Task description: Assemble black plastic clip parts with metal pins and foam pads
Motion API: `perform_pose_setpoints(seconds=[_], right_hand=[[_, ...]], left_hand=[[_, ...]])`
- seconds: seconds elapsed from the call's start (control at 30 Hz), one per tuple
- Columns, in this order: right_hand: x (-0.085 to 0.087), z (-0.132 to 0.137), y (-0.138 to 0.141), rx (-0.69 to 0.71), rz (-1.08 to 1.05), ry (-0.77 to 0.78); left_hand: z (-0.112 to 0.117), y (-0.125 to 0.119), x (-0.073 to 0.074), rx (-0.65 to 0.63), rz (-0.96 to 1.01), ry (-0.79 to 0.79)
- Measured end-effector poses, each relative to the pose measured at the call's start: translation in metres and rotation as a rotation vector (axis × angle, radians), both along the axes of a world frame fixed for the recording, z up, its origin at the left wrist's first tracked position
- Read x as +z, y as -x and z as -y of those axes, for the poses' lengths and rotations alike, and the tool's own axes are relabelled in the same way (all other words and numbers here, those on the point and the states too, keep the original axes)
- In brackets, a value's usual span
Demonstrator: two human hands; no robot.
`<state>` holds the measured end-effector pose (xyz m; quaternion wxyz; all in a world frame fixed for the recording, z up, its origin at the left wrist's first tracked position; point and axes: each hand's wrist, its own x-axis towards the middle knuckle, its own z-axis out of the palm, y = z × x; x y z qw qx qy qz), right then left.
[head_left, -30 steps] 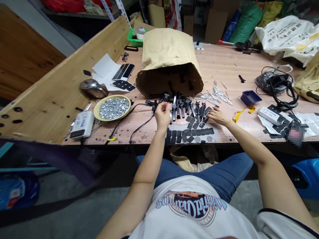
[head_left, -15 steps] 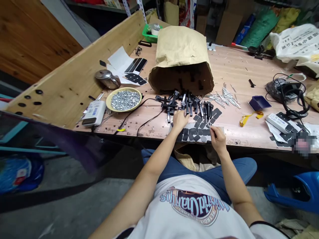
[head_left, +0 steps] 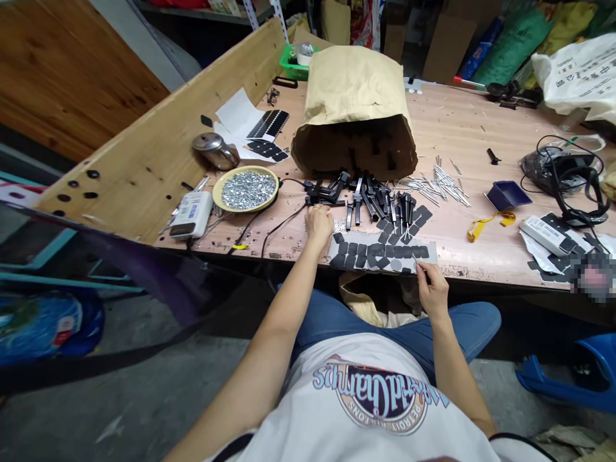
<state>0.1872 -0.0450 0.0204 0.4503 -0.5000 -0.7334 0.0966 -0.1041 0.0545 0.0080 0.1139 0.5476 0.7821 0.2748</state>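
My left hand [head_left: 319, 223] is at the left end of a pile of black plastic parts [head_left: 369, 197], fingers curled down against a black part there; the fingertips are partly hidden. Near the table's front edge, my right hand [head_left: 433, 287] pinches a thin metal rod [head_left: 415, 259], its tip pointing up and left. Between the hands lies a grey sheet [head_left: 432, 249] bearing rows of black pads [head_left: 359, 253]. Several black parts with pale rods sticking out [head_left: 407, 208] lie just above the sheet. Small metal bits [head_left: 339, 224] lie right of my left hand.
Behind the pile, a brown paper bag [head_left: 356, 83] lies with its mouth towards me. A yellow bowl of small metal pieces [head_left: 217, 192] is at the left, near a metal pot [head_left: 214, 151]. Loose metal rods [head_left: 445, 186] and a dark blue tray [head_left: 507, 196] are at the right.
My left hand has moved left along the pile, away from its middle. My right hand has drawn slightly down and right, taking the thin rod away from the black parts.
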Motion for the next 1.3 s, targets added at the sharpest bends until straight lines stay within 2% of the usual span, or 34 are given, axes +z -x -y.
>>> perform_pose_setpoints(seconds=[0.1,0.27,0.37,0.47,0.53,0.6,0.7,0.8,0.93,1.13,1.3], right_hand=[[-0.001,0.001,0.004,0.018,0.013,0.032],[-0.001,0.004,0.004,0.009,0.009,0.070],[-0.001,0.006,0.003,0.010,0.005,0.086],[0.001,0.006,0.006,0.025,-0.002,0.092],[0.004,0.003,0.012,0.052,-0.003,0.104],[0.008,-0.001,0.022,0.087,0.022,0.139],[0.016,-0.010,0.038,0.097,0.131,0.206],[0.021,-0.017,0.052,0.022,0.289,0.242],[0.026,-0.020,0.059,-0.023,0.431,0.237],[0.029,-0.016,0.061,-0.065,0.448,0.248],[0.032,-0.014,0.063,-0.079,0.465,0.293]], left_hand=[[-0.012,-0.007,-0.002,-0.065,0.027,-0.026],[-0.028,-0.018,-0.005,-0.063,0.166,0.099],[-0.028,-0.018,-0.001,-0.057,0.186,0.139],[-0.019,-0.021,0.008,-0.016,0.230,0.046],[-0.007,-0.028,0.015,0.009,0.363,-0.077],[0.008,-0.042,0.019,-0.019,0.614,-0.169],[0.031,-0.067,0.019,-0.124,1.046,-0.184],[0.048,-0.088,0.014,-0.137,1.241,-0.229],[0.059,-0.101,0.008,-0.116,1.230,-0.320],[0.065,-0.109,0.007,-0.125,1.066,-0.414],[0.072,-0.116,0.007,-0.074,1.065,-0.471]])
